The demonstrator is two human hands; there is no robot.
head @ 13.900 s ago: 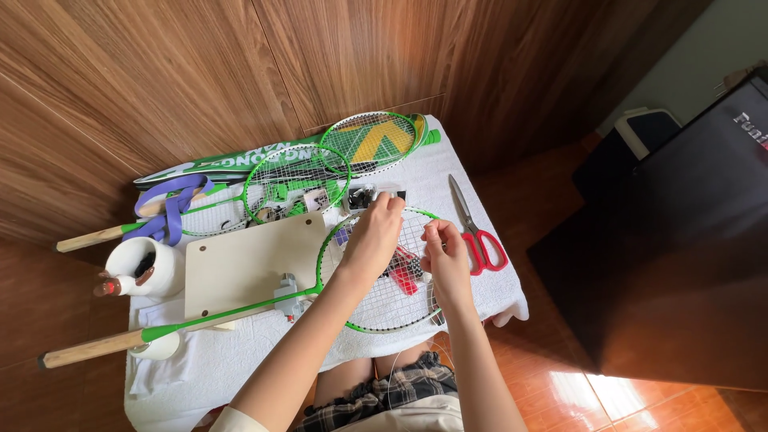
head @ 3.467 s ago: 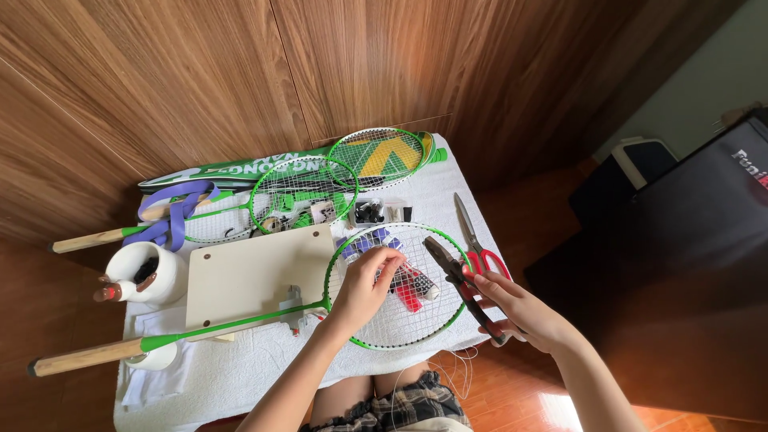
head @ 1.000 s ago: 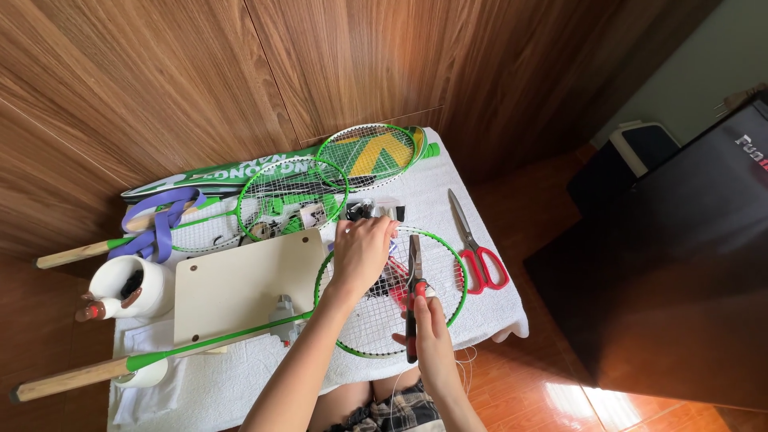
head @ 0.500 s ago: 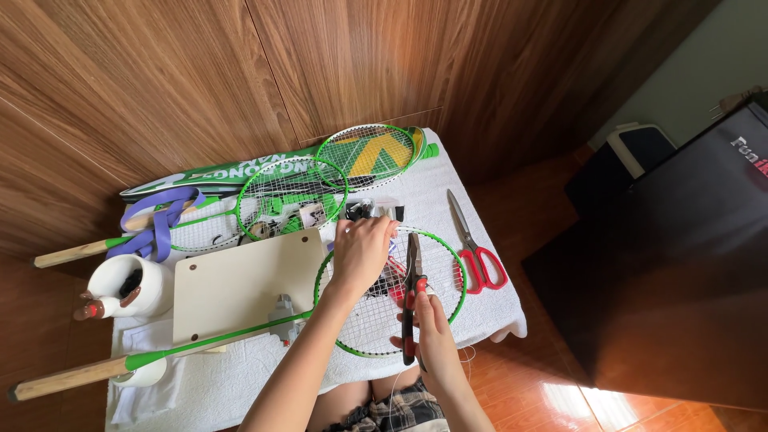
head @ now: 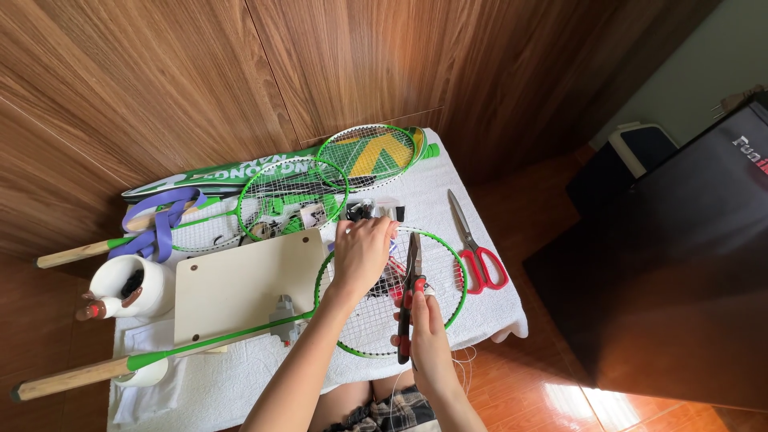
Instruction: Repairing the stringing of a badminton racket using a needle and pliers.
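Observation:
A green badminton racket (head: 436, 314) lies on the white-covered table, its head in front of me and its wooden handle reaching to the lower left. My left hand (head: 362, 252) rests on the upper strings of that head, fingers curled down. My right hand (head: 424, 324) grips red-and-black pliers (head: 411, 280), jaws pointing away from me over the strings beside my left hand. Loose string trails off the table edge near my right wrist.
Red-handled scissors (head: 474, 250) lie to the right of the racket. A cream board (head: 240, 282) sits to the left, with a white cup (head: 144, 290) beyond it. Two more green rackets (head: 292, 194) and a purple strap (head: 156, 224) lie at the back. A dark cabinet (head: 680, 264) stands right.
Earlier my right hand reached off to the right and took up the pliers. It has brought them over the racket head. In the last second both hands barely move.

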